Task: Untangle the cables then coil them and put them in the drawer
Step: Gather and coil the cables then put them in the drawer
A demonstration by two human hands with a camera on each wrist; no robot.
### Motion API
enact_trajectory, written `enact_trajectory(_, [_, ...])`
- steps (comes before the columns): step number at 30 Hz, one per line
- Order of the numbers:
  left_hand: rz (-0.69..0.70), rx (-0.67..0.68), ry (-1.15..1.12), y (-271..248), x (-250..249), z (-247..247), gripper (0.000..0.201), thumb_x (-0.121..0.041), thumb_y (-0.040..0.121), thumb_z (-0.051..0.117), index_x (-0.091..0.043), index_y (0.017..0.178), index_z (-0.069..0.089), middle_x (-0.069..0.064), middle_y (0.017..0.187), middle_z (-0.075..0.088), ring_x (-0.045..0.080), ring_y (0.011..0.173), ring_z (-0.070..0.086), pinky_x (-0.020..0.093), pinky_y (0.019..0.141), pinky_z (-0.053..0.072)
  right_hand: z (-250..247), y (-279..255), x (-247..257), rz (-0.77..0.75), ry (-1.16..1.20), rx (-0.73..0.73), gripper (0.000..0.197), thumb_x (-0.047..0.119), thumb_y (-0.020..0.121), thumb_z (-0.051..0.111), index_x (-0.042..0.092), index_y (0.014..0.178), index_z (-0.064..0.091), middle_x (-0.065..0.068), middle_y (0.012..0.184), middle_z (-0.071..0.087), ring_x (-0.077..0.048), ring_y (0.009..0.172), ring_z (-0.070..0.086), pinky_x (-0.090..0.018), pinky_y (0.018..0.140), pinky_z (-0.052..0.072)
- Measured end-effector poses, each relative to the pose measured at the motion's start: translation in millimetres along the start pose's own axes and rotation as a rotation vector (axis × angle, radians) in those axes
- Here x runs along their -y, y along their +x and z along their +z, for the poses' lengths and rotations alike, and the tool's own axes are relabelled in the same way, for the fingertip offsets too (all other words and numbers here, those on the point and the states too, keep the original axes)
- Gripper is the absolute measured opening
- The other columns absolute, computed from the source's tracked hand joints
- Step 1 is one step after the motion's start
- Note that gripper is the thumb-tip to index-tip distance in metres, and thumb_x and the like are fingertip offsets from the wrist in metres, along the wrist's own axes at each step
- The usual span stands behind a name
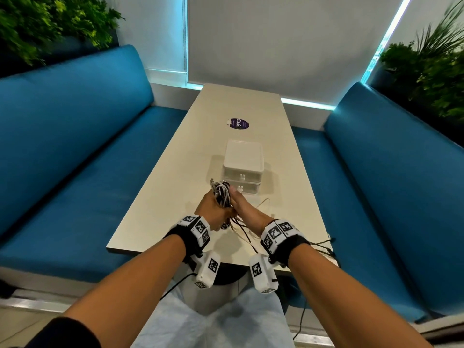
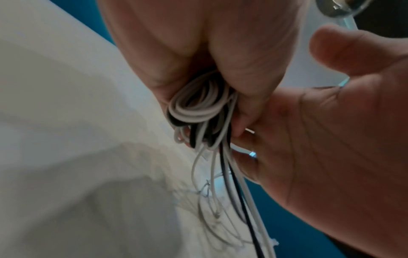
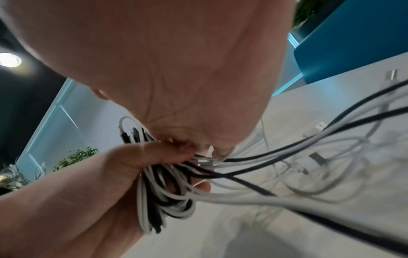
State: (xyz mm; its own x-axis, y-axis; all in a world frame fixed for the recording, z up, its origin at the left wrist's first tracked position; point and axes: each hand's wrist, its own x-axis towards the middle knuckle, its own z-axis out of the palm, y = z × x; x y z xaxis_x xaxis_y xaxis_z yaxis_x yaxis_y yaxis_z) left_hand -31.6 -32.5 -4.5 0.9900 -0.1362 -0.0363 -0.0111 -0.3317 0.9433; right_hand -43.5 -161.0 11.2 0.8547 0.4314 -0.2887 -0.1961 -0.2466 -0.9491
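A coil of white and black cables [image 1: 221, 194] is held up over the near part of the table, just in front of the white two-drawer unit [image 1: 243, 169], whose drawers are both closed. My left hand [image 1: 210, 209] grips the coil [image 2: 198, 108] with fingers curled round it. My right hand [image 1: 242, 209] is pressed against the coil from the right and pinches its strands [image 3: 198, 157], thumb up beside the bundle. Loose cable ends [image 1: 248, 234] trail from the hands down onto the table and off its near right edge.
The long beige table [image 1: 170, 187] runs away from me, with a purple round sticker [image 1: 239, 124] beyond the drawer unit. Blue benches stand on the left [image 1: 75, 151] and right [image 1: 391, 177], with plants behind them. Loose strands [image 3: 331, 157] lie across the tabletop.
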Motion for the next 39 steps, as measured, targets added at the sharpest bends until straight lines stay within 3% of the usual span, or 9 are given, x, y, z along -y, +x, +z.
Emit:
enact_trajectory(5, [-0.048,-0.034,-0.028,-1,-3,-2,0.011,-0.009,0.069,0.061,-0.011,0.061,0.054,0.002,0.048,0.052,0.014,0.041,0.046,0.019,0.039,0.033,-1,-2,6,-0.076,-0.151,0.000,0.047,0.026,0.095,0.044,0.024,0.142,0.041,-0.013,0.132,0.057,-0.023,0.115,0.057,-0.037,0.100,0.044])
enact_trajectory(9, [-0.088,-0.084,-0.048,3,-5,-2,0.012,-0.004,0.078,0.058,-0.002,0.067,0.062,0.004,0.050,0.056,0.015,0.042,0.047,0.021,0.042,0.034,-7,-5,-4,-0.098,-0.616,-0.056,0.095,0.021,0.081,0.066,0.028,0.154,0.005,-0.003,0.142,0.047,-0.020,0.124,0.053,-0.035,0.105,0.043])
enact_trajectory(12, [-0.065,-0.118,-0.068,6,-10,0,0.020,-0.011,0.087,0.060,-0.010,0.068,0.062,0.000,0.052,0.058,0.010,0.040,0.050,0.018,0.039,0.034,-7,-1,-14,-0.105,-0.742,-0.220,0.103,0.023,0.085,0.069,0.020,0.156,-0.006,-0.006,0.143,0.051,-0.025,0.123,0.056,-0.035,0.101,0.047])
enact_trajectory(17, [-0.057,-0.213,-0.147,13,-15,-2,0.024,-0.026,0.092,0.064,-0.004,0.080,0.066,0.005,0.051,0.055,0.019,0.041,0.049,0.020,0.036,0.033,-14,2,-18,-0.153,-0.792,-0.314,0.070,0.018,0.090,0.060,0.025,0.150,0.025,-0.008,0.123,0.064,-0.028,0.109,0.062,-0.036,0.091,0.049])
enact_trajectory(22, [-0.030,-0.275,-0.237,17,-27,-10,0.024,-0.025,0.092,0.062,-0.003,0.087,0.071,0.008,0.068,0.069,0.020,0.047,0.053,0.022,0.040,0.036,-22,1,-14,-0.062,-0.889,-0.310,0.015,0.034,0.093,0.051,0.020,0.100,0.055,-0.010,0.096,0.067,-0.033,0.090,0.060,-0.042,0.079,0.049])
enact_trajectory(26, [-0.013,-0.226,-0.388,21,-42,-18,0.021,-0.024,0.096,0.057,-0.009,0.082,0.060,0.004,0.061,0.069,0.035,0.068,0.068,0.034,0.051,0.041,-32,-3,-14,-0.005,-0.944,-0.259,0.016,0.030,0.095,0.046,0.015,0.098,0.051,-0.011,0.089,0.065,-0.031,0.080,0.061,-0.039,0.072,0.050])
enact_trajectory(30, [0.006,-0.273,-0.520,28,-49,-35,0.016,-0.021,0.094,0.059,-0.012,0.083,0.051,-0.004,0.046,0.046,0.024,0.046,0.054,0.052,0.062,0.049,-48,-14,-19,-0.070,-0.848,-0.290,0.021,0.042,0.097,0.053,0.024,0.104,0.044,0.000,0.080,0.067,-0.020,0.069,0.062,-0.035,0.068,0.050])
enact_trajectory(35, [0.005,-0.353,-0.400,25,-52,-33,0.017,-0.020,0.095,0.060,-0.012,0.083,0.051,0.003,0.048,0.042,0.021,0.037,0.040,0.028,0.046,0.038,-47,-17,-17,-0.089,-0.864,-0.257,0.025,0.043,0.090,0.065,0.022,0.083,0.053,-0.001,0.078,0.062,-0.019,0.071,0.056,-0.034,0.066,0.044])
enact_trajectory(39, [0.071,-0.328,-0.288,21,-57,-30,0.012,-0.012,0.093,0.062,-0.015,0.085,0.054,-0.004,0.058,0.049,0.017,0.055,0.046,0.028,0.062,0.043,-46,-20,-25,-0.060,-0.872,-0.215,0.024,0.042,0.090,0.064,0.020,0.084,0.058,0.001,0.076,0.061,-0.018,0.071,0.055,-0.026,0.062,0.040])
